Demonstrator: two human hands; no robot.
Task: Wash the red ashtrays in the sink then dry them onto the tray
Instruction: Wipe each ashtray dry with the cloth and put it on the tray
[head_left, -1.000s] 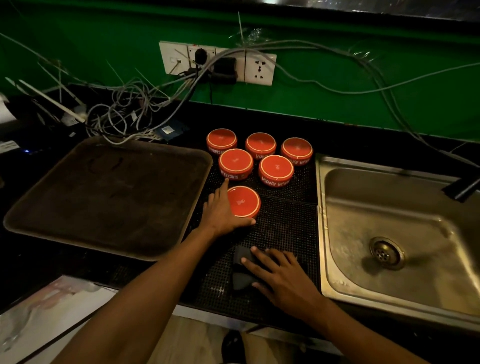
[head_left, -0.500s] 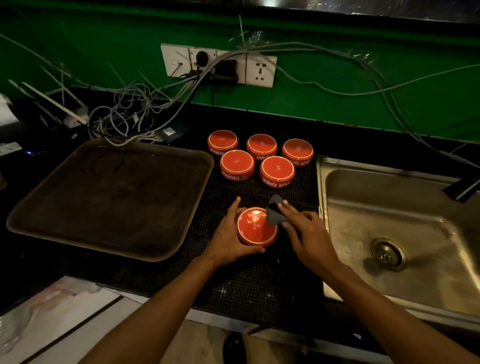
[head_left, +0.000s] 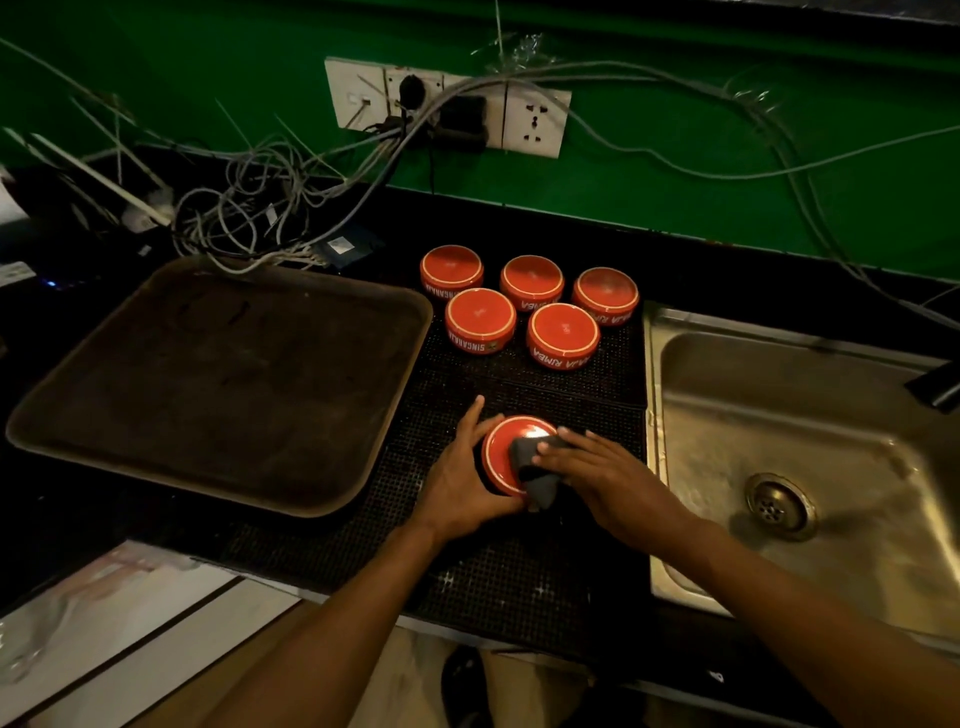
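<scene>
Red ashtrays (head_left: 563, 332) with white lettering; green wall (head_left: 675, 156); brown tray (head_left: 218, 384).

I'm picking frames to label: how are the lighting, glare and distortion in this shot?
Head view: dim overall, corners nearly black; a small glare spot on the ashtray under the cloth near the right hand; the sink catches soft reflections; wide-angle lens bows the tray and counter edges; the arms' near ends look soft.
</scene>
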